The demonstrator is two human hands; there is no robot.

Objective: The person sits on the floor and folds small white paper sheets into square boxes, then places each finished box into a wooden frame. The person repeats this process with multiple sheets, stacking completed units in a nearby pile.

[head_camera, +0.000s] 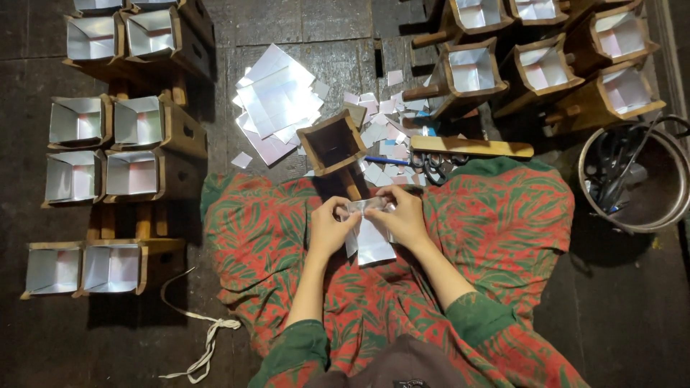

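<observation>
Both hands, left hand point(329, 228) and right hand point(405, 215), pinch a folded white paper sheet point(371, 241) over the lap. An empty wooden mould point(332, 144) stands just beyond them.

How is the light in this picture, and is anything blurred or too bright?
Head view: dim, dark floor; white foil-like paper sheets glare bright; wooden box moulds cast hard shadows rightward; both hands sharp enough; edges slightly bent by the wide lens.

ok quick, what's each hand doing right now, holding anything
Left hand: closed, pinching the left edge of the white paper sheet.
Right hand: closed, pinching the same sheet's top right edge.
</observation>
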